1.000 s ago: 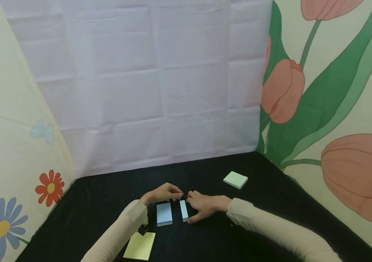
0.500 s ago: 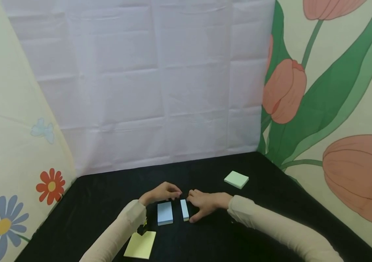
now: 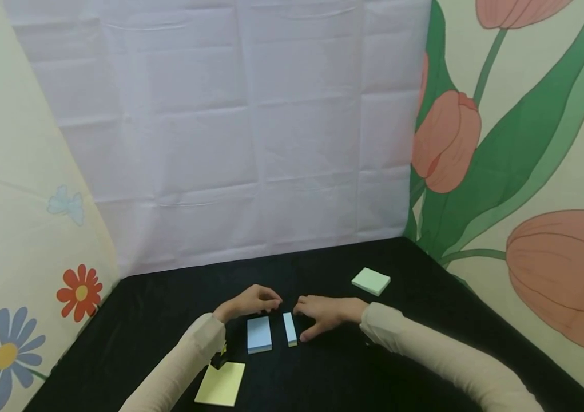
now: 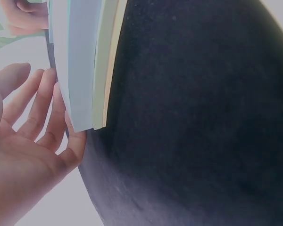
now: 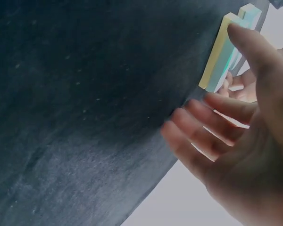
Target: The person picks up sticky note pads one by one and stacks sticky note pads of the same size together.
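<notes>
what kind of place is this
Likely an indoor tabletop booth, judging by the black-covered table, the creased white sheet behind it and the tulip-printed hanging along the right.

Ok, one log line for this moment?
left hand: empty, beyond wide blue pad; right hand: empty, beside narrow pad; green pad: far right; yellow pad: front left

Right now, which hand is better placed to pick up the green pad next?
Likely the right hand: it appears to hold nothing and lies nearer the green pad than the left hand does.
</notes>
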Demonstrator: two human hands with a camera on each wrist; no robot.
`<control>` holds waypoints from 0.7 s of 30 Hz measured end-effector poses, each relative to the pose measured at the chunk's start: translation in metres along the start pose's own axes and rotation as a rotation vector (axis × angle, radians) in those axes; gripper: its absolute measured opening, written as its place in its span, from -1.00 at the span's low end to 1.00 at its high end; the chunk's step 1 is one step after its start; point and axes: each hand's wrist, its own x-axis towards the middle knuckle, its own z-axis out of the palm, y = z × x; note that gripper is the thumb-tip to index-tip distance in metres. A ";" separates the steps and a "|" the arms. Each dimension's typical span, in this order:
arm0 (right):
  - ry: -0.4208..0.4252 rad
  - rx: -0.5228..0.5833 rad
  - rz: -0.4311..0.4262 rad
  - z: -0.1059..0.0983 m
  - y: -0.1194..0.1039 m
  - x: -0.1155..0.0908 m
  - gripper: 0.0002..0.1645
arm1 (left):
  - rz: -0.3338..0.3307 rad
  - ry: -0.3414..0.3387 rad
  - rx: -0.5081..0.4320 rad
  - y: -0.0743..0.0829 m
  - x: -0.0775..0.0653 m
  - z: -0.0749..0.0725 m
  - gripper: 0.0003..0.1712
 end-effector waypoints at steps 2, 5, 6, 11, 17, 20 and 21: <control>0.026 0.002 -0.018 0.000 0.001 0.000 -0.34 | -0.001 0.002 0.009 -0.001 0.000 0.000 -0.68; 0.063 0.007 -0.044 0.001 0.002 0.001 -0.40 | -0.001 0.011 0.017 -0.002 0.000 -0.001 -0.68; 0.071 0.006 -0.047 0.001 0.002 0.000 -0.40 | 0.002 0.017 0.017 -0.003 0.000 -0.001 -0.68; 0.110 0.009 -0.054 0.001 0.005 0.000 -0.43 | 0.008 0.041 0.035 -0.002 -0.003 -0.001 -0.68; 0.176 -0.025 -0.080 0.001 0.010 0.001 -0.51 | 0.004 0.072 0.054 -0.003 -0.005 -0.003 -0.70; 0.217 -0.046 -0.082 0.001 0.011 0.000 -0.54 | 0.010 0.092 0.082 -0.003 -0.007 -0.004 -0.70; 0.230 -0.051 -0.080 0.001 0.011 0.000 -0.55 | 0.016 0.096 0.092 -0.003 -0.008 -0.004 -0.70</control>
